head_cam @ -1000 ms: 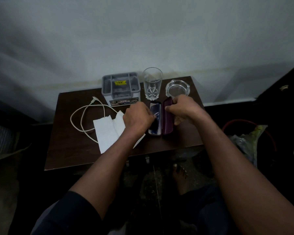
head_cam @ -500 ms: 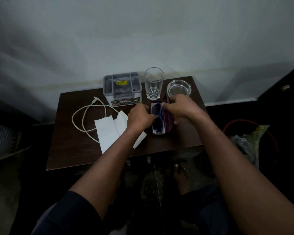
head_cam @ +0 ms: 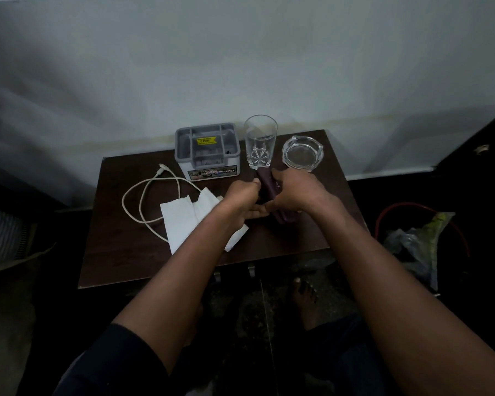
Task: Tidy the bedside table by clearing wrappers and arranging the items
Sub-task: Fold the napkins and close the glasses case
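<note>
A maroon spectacle case lies closed on the dark wooden bedside table, in front of the glass. My left hand grips its left side and my right hand presses down on its lid. Most of the case is hidden under my fingers. White tissue paper lies flat to the left, partly under my left forearm. Further left, a white charging cable is loosely looped.
Along the back edge stand a grey compartment organiser, a clear drinking glass and a glass ashtray. A bin with a plastic bag sits on the floor to the right. My bare foot is below the table's front edge.
The case stood open with its blue lining showing; its lid has now come down and the case is closed. Both hands have stayed on it.
</note>
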